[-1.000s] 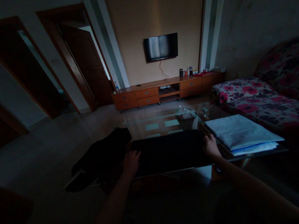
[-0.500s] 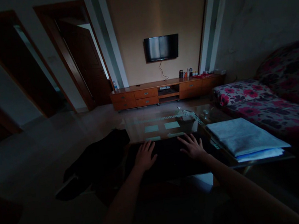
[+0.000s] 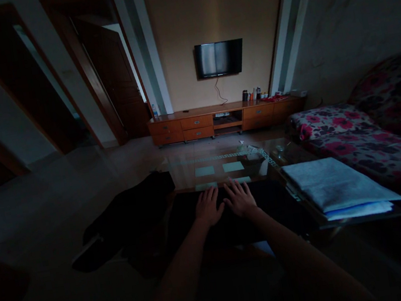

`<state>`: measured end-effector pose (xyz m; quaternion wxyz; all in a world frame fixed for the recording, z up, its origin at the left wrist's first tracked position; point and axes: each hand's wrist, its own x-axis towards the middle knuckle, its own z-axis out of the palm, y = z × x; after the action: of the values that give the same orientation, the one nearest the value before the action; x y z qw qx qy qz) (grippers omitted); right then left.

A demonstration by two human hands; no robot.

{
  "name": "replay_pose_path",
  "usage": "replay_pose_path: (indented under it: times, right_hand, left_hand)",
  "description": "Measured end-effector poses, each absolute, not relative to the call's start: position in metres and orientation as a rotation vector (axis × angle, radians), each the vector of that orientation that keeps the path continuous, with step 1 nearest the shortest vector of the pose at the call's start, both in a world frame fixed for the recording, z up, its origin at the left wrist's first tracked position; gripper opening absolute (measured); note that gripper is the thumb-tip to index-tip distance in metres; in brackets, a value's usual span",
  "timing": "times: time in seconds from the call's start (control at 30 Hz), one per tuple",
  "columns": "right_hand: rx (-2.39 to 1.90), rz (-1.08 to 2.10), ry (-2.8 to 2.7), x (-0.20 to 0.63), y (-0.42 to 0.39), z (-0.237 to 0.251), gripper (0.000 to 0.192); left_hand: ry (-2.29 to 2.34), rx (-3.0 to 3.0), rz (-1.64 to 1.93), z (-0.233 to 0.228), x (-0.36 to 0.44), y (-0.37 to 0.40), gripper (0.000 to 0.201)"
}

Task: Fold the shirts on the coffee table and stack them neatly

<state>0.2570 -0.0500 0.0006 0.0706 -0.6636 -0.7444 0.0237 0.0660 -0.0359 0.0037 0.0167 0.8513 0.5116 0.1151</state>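
Both hands lie flat, palms down and fingers spread, on a dark folded cloth (image 3: 265, 206) that covers the near edge of the glass-topped coffee table (image 3: 217, 160). The left hand (image 3: 208, 206) and the right hand (image 3: 240, 198) sit side by side at the middle of the cloth, near its far edge, thumbs just beside each other — neither is closed on anything; they only press on the fabric. At the table's left edge a second heap of black fabric (image 3: 128, 219) spills over the corner and hangs towards the floor. At the right near corner rests a folded stack of pale grey and blue-white linen (image 3: 336, 186), apart from the hands. Small items at the far edge of the glass are too dim to make out. Beyond the table stand a long wooden low cabinet (image 3: 224, 119) and a wall-mounted black television (image 3: 220, 58); a sofa in red floral cover (image 3: 364, 136) runs along the right.
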Motion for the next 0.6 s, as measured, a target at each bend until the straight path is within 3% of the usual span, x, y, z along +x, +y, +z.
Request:
replay_pose_path:
  times: [0.1,0.6]
  right_hand:
    - [-1.999,0.208,-2.273,0.2503,-0.0491,-0.0078,0.068]
    - [-1.943,0.209,-2.283,0.2551,-0.0561,-0.0005,0.069]
  left_hand:
    - [1.552,2.601,0.255,-0.0006,0.0715,-0.0336,0.066]
    - [1.605,2.567,0.220,0.0032,0.0635,-0.0337,0.070]
